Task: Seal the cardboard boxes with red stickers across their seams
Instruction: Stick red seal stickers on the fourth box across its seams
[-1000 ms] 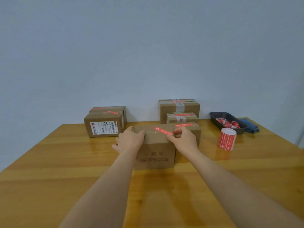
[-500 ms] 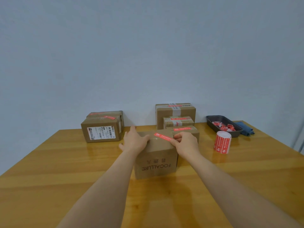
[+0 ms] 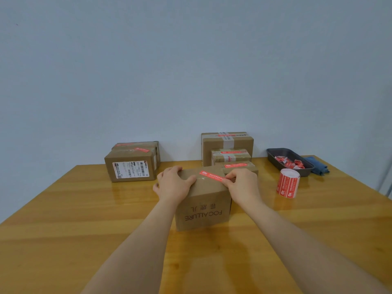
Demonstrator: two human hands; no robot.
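Note:
A brown cardboard box (image 3: pixel 203 211) printed FOCALLURE stands in the middle of the wooden table (image 3: pixel 63 230). A red sticker (image 3: pixel 211 175) lies across its top. My left hand (image 3: pixel 172 184) grips the box's top left corner, thumb on the top face. My right hand (image 3: pixel 241 183) pinches the sticker's right end with thumb and fingers at the box's right edge. The roll of red stickers (image 3: pixel 288 183) stands upright to the right of the box.
Two stacked boxes (image 3: pixel 132 162) with red stickers sit at the back left. Three more stickered boxes (image 3: pixel 228 145) stand behind the middle box near the wall. A dark tray (image 3: pixel 273 159) with red scraps and a blue cloth (image 3: pixel 317 165) lie at the back right.
Both hands stay on the box; the right hand keeps working the sticker's right end. The view has shifted slightly, so the scene sits lower in frame than before.

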